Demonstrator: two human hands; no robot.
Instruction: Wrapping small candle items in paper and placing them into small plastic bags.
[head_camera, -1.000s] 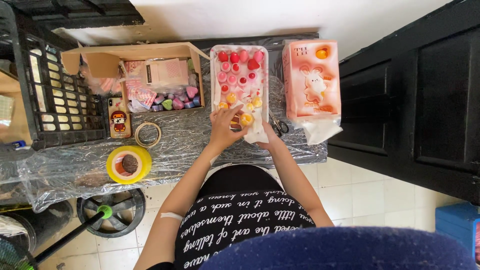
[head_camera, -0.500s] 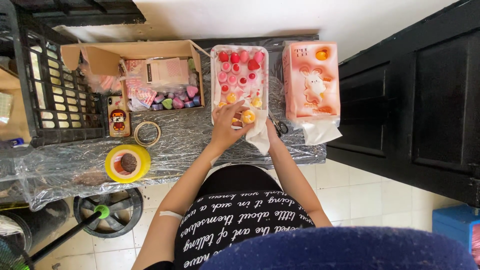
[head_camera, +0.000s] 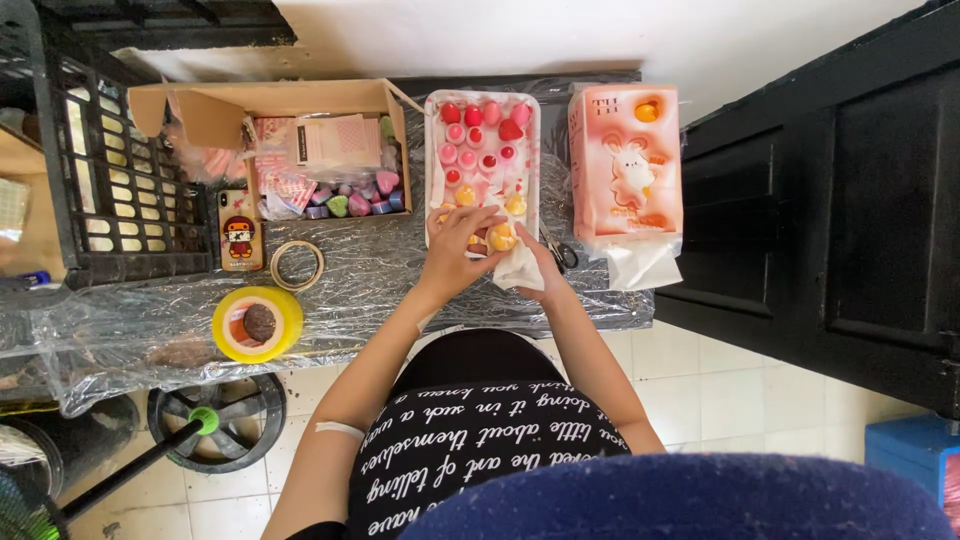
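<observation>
the person's left hand (head_camera: 458, 252) is reaching up from the lower middle of the frame to the near end of the white tray (head_camera: 432, 150), its fingers curling closed around a small yellow-orange piece (head_camera: 500, 238). the right hand (head_camera: 535, 262) is sitting just to the right of it, gripping a white tissue (head_camera: 520, 268) that is hanging down below the tray's near edge; the two hands are touching or nearly touching around that yellow-orange piece. the tray is lying at the upper middle of the frame on a table covered with crinkled clear plastic sheeting (head_camera: 380, 270), and it is holding rows of small red, pink and yellow pieces. scissors (head_camera: 562, 254) are peeking out just right of the right hand. right of the tray, a pink tissue box (head_camera: 625, 165) with a rabbit picture is lying with tissue spilling from its near end. to the left of the tray, an open cardboard box (head_camera: 270, 105) is holding packets and small coloured pieces. below it, a phone (head_camera: 240, 232), a thin ring of tape (head_camera: 297, 265) and a thick yellow tape roll (head_camera: 257, 324) are lying at the left middle.
</observation>
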